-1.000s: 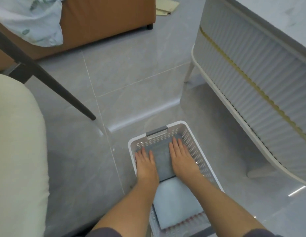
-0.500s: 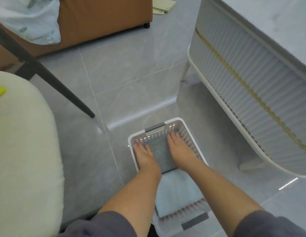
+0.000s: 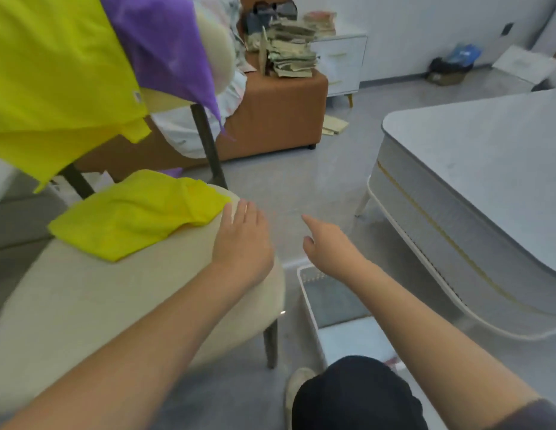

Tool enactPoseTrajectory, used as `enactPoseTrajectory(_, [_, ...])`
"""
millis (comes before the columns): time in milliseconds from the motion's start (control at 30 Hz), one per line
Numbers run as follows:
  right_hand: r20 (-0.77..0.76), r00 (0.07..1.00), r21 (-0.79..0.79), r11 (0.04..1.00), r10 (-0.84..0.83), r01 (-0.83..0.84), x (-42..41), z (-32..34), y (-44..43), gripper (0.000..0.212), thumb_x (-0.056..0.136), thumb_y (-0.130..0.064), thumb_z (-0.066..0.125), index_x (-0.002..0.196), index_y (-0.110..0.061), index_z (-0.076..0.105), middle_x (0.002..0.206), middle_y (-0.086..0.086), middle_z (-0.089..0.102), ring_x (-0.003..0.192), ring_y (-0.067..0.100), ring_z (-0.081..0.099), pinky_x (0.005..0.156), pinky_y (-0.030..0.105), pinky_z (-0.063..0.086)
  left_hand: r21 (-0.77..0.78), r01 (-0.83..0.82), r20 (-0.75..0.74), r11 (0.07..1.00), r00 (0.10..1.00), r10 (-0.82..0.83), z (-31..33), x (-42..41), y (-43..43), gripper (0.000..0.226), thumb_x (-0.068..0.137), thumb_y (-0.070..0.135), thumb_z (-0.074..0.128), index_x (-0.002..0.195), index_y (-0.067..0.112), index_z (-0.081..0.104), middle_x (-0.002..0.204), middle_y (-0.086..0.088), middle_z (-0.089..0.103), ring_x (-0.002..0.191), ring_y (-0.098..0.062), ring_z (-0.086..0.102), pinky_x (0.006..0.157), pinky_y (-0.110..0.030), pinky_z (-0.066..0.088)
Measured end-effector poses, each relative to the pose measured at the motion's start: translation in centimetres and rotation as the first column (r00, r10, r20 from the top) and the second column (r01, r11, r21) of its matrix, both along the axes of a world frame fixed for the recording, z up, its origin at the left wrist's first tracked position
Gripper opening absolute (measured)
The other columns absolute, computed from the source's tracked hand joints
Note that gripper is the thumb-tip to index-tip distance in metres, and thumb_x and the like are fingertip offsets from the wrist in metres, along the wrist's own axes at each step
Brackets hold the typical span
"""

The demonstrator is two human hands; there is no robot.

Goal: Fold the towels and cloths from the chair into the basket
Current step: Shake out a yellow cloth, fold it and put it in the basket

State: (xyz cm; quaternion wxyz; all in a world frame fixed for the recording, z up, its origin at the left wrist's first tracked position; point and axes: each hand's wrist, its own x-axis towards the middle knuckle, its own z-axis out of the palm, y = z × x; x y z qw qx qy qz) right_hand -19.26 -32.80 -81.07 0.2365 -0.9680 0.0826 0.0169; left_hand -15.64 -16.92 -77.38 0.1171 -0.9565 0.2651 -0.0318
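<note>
One wide-angle head view looked forward and steeply down from close above the near side of the cream chair (image 3: 84,305). The white basket (image 3: 302,283) showed just right of the chair, and the orange sofa (image 3: 280,113) beyond the chair.

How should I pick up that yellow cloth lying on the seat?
Pinch the yellow cloth by its crumpled right edge, coming from the right, where the left hand is. It lies mostly flat on the chair seat, so that raised fold is probably the easiest bit to catch.
</note>
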Motion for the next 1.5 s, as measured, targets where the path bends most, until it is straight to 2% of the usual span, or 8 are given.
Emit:
enactPoseTrajectory(300, [0.075, 0.975, 0.063, 0.975, 0.207, -0.212, 3.8, 0.8, 17.0, 0.053, 0.093, -0.008, 0.044, 0.145, -0.01, 0.036, 0.155, 0.01, 0.03, 0.139, 0.027, 0.033, 0.108, 0.032, 0.03, -0.157, -0.31, -0.114, 0.938, 0.949, 0.294, -0.8, 1.0, 19.5, 0.057, 0.097, 0.03, 0.037, 0.149, 0.012, 0.023, 0.158, -0.009, 0.017, 0.147, -0.026, 0.01, 0.118, -0.046, 0.009])
enactPoseTrajectory(533, [0.265, 0.962, 0.003, 0.998, 0.063, -0.066, 11.6, 0.3, 19.2, 0.059, 0.086, -0.013, 0.054, 0.144, -0.018, 0.041, 0.156, 0.008, 0.027, 0.142, 0.028, 0.027, 0.111, 0.042, 0.029, -0.435, -0.279, -0.079, 0.856, 0.959, 0.272, -3.0, 7.9, 21.3, 0.061, 0.088, 0.037, 0.054, 0.143, 0.016, 0.037, 0.154, -0.008, 0.029, 0.144, -0.026, 0.021, 0.114, -0.049, 0.022])
enactPoseTrajectory(667, [-0.008, 0.966, -0.193, 0.948, 0.257, -0.254, 15.4, -0.2, 19.4, 0.062, 0.09, -0.023, 0.052, 0.148, -0.028, 0.031, 0.161, 0.001, 0.011, 0.149, 0.027, 0.006, 0.115, 0.056, 0.013, -0.403, -0.333, -0.227, 0.852, 0.939, 0.26, -4.0, 13.2, 21.0, 0.069, 0.09, 0.056, 0.046, 0.15, 0.03, 0.023, 0.161, -0.003, 0.01, 0.148, -0.027, 0.006, 0.115, -0.052, 0.015])
enactPoseTrajectory(867, [0.096, 0.959, -0.269, 0.935, 0.267, -0.233, 13.4, -1.9, 20.0, 0.04, 0.091, -0.029, 0.046, 0.13, -0.027, 0.052, 0.135, 0.0, 0.048, 0.122, 0.027, 0.043, 0.096, 0.037, 0.034, -0.369, -0.294, -0.165, 0.881, 0.954, 0.25, -6.3, 11.6, 22.2, 0.085, 0.064, 0.067, 0.007, 0.135, 0.038, 0.044, 0.145, 0.003, 0.04, 0.134, -0.019, 0.034, 0.108, -0.039, 0.026])
enactPoseTrajectory(1133, [-0.006, 0.954, -0.22, 0.93, 0.3, -0.294, 6.0, 0.1, 20.7, 0.057, 0.071, -0.042, 0.022, 0.112, -0.027, 0.058, 0.115, -0.001, 0.053, 0.11, 0.025, 0.046, 0.084, 0.035, 0.033, -0.253, -0.266, -0.172, 0.93, 0.958, 0.227, -4.1, 4.2, 23.0, 0.084, 0.058, 0.07, 0.007, 0.122, 0.035, 0.048, 0.122, 0.004, 0.047, 0.117, -0.021, 0.044, 0.088, -0.037, 0.039])
enactPoseTrajectory(1267, [0.023, 0.98, -0.164, 0.968, 0.198, -0.192, 5.9, 2.5, 21.1, 0.029, 0.091, -0.04, 0.036, 0.09, -0.023, 0.059, 0.103, 0.005, 0.057, 0.1, 0.029, 0.053, 0.082, 0.039, 0.036, -0.222, -0.28, -0.181, 0.934, 0.953, 0.243, -3.4, 2.8, 23.3, 0.072, 0.07, 0.071, 0.011, 0.114, 0.032, 0.051, 0.117, 0.006, 0.048, 0.116, -0.02, 0.044, 0.087, -0.038, 0.038])
enactPoseTrajectory(1400, [0.217, 0.969, -0.143, 0.986, 0.12, -0.09, 10.9, 4.0, 21.3, 0.025, 0.093, -0.033, 0.047, 0.108, -0.019, 0.062, 0.11, 0.005, 0.056, 0.104, 0.028, 0.053, 0.085, 0.04, 0.041, -0.33, -0.295, -0.141, 0.897, 0.955, 0.262, -3.5, 4.1, 24.8, 0.02, 0.085, 0.035, 0.046, 0.102, 0.028, 0.055, 0.109, 0.002, 0.052, 0.11, -0.023, 0.048, 0.083, -0.037, 0.037])
enactPoseTrajectory(1500, [0.151, 0.972, -0.056, 0.984, 0.178, -0.172, 16.0, 3.8, 22.6, 0.036, 0.094, -0.019, 0.047, 0.129, -0.017, 0.053, 0.13, 0.008, 0.053, 0.116, 0.029, 0.052, 0.095, 0.044, 0.044, -0.435, -0.29, -0.139, 0.852, 0.957, 0.255, -4.0, 5.2, 27.2, 0.028, 0.077, 0.004, 0.053, 0.086, 0.03, 0.051, 0.095, 0.001, 0.054, 0.1, -0.027, 0.052, 0.075, -0.036, 0.033])
